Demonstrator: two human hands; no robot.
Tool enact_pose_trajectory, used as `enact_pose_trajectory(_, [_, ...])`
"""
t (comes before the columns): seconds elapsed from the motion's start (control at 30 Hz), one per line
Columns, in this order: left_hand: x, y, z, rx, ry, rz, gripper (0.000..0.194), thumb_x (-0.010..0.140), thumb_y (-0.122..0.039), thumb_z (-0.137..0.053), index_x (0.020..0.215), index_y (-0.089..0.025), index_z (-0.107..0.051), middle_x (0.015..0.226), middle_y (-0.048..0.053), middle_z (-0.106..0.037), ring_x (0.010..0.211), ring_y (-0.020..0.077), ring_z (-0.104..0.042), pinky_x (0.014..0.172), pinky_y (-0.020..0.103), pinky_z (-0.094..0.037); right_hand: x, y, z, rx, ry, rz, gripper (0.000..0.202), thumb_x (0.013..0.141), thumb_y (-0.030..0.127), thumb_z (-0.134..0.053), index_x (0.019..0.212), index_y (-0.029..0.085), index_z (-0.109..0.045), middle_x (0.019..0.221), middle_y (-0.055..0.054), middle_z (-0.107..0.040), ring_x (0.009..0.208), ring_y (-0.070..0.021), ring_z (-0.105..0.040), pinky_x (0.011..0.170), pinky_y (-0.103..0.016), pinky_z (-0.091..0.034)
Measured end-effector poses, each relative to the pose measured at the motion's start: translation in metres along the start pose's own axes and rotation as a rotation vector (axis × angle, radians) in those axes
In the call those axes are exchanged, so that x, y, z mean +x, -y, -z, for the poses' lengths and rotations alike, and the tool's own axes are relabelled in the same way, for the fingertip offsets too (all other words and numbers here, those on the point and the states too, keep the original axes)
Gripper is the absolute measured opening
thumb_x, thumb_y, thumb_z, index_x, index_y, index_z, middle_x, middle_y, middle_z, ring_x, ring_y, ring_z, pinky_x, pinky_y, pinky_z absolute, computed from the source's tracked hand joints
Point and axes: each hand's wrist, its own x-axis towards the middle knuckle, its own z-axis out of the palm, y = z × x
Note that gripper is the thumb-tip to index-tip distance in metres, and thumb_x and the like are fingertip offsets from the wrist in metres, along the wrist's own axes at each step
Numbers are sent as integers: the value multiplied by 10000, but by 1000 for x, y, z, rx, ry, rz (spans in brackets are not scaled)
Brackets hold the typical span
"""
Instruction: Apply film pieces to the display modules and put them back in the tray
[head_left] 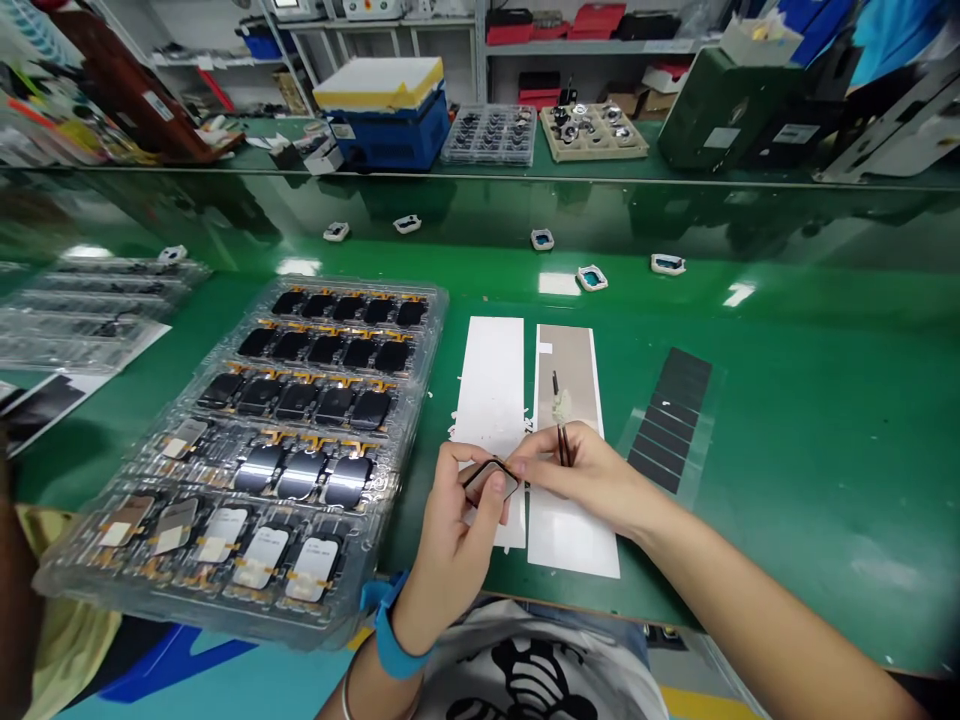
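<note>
My left hand [469, 510], with a blue band at the wrist, holds a small dark-edged screen part [495, 480] between thumb and fingers. The fingertips of my right hand [574, 465] pinch at the part's right edge, and dark tweezers [564, 445] stick out from between its fingers. Beneath the hands lie a white sheet [491, 380] and a grey-and-white sheet [574, 540]. To the left, a clear tray [439, 340] carries rows of small screens, dark ones at the back and silver-backed ones in front.
Dark film strips [671, 410] lie at the right. Several small white-framed parts [592, 278] are scattered behind. A blue box [394, 130] and parts trays [491, 135] stand on the back ledge. Clear trays [75, 310] and part of another person's arm [19, 580] are at the left.
</note>
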Motion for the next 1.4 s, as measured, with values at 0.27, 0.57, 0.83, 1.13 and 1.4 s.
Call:
enact_pose_trajectory(0.27, [-1,2,2,-80,26,64,221,1025,-450,-478,1060,-234,-443,752,-39,-483,671,102,-484,588,196,-386,-4,-4,-7,-200,-58,136,260,871,432,-655,757,203,-698,667,-13,-726,670,-177,-693,637,-309,-530])
enact_pose_trajectory(0.57, [1,2,0,2,51,24,133,1030,-339,-486,1053,-245,-395,780,-46,-510,629,83,-463,550,174,-376,-8,-8,-6,-518,-205,367,96,832,236,-674,760,197,-724,740,-6,-676,684,-122,-601,614,-246,-436])
enact_pose_trajectory(0.83, [0,2,2,66,67,-6,120,1060,-362,-421,1042,-246,-399,701,-60,-501,594,94,-461,548,195,-392,-13,1,10,-567,-321,321,182,893,328,-585,802,205,-686,745,1,-601,658,-131,-532,598,-276,-386])
enact_pose_trajectory(1.13, [-11,-23,-13,646,494,-283,137,1033,-173,-419,1155,-222,-459,1313,112,-641,1333,244,-526,1024,445,-494,-59,-6,30,-678,-658,466,380,1028,359,-431,745,208,-635,845,-16,-587,835,-136,-572,770,-280,-438])
enact_pose_trajectory(1.4, [-8,-22,-28,822,599,-387,136,1001,-99,-424,1030,-218,-485,1319,151,-666,1452,327,-405,1015,583,-500,-73,-44,16,-400,-873,450,110,935,294,-645,874,201,-638,887,-10,-619,704,-108,-671,654,-227,-561])
